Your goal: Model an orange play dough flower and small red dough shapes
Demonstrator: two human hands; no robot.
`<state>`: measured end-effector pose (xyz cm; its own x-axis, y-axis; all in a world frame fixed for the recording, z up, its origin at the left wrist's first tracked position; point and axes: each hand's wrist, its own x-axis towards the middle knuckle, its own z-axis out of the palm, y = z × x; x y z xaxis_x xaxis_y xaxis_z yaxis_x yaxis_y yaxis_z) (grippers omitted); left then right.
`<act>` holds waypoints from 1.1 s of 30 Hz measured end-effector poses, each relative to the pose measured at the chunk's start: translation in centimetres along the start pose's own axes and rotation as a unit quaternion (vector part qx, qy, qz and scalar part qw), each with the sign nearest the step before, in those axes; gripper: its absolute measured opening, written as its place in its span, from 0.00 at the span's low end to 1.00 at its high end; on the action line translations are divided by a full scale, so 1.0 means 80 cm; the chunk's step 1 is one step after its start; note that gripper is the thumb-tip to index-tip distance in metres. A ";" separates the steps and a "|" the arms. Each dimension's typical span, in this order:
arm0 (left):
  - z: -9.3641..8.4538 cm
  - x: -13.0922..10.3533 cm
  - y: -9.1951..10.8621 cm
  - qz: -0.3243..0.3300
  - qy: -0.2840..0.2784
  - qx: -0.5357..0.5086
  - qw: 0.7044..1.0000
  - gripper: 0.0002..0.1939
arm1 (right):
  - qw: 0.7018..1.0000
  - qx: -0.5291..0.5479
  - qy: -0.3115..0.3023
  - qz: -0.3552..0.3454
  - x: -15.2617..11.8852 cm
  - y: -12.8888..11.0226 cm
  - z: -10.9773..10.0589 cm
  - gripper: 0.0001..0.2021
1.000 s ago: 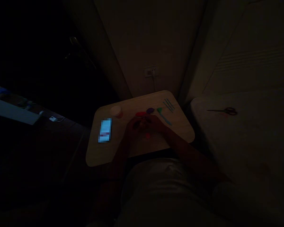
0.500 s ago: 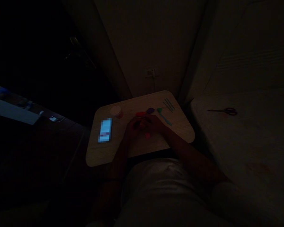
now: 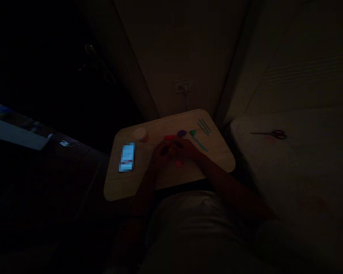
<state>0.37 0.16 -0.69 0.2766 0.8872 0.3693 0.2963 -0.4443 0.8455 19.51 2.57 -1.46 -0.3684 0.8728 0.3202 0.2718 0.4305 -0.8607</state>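
Observation:
Over the small wooden table, my left hand and my right hand meet with curled fingers. Whatever lies between the fingertips is too dark to make out. Just beyond them are a red lump and a purple lump that look like modelling clay. A pinkish-red piece rests on the tabletop close below my hands. To the right of my right hand is a teal plastic knife-like tool, its far end by a green lump.
A lidded tub and a lit phone are on the table's left side. Several thin teal sticks lie at the far right corner. Scissors rest on a pale surface to the right. A wall socket holds a plug.
My hands stay together in nearly the same place, with only slight finger movement. The objects on the table have not moved.

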 end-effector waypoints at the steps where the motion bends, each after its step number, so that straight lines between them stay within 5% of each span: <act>1: 0.000 0.000 0.000 -0.001 0.003 0.001 1.000 0.16 | 1.000 -0.002 -0.003 0.001 0.000 0.000 0.000 0.13; 33: 0.000 0.000 -0.005 0.006 -0.004 0.002 1.000 0.15 | 1.000 0.007 0.005 -0.012 -0.002 -0.005 0.000 0.13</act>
<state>0.29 0.30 -1.04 0.2869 0.8805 0.3775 0.2962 -0.4563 0.8391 19.47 2.29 -1.17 -0.3662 0.8641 0.3452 0.2495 0.4486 -0.8582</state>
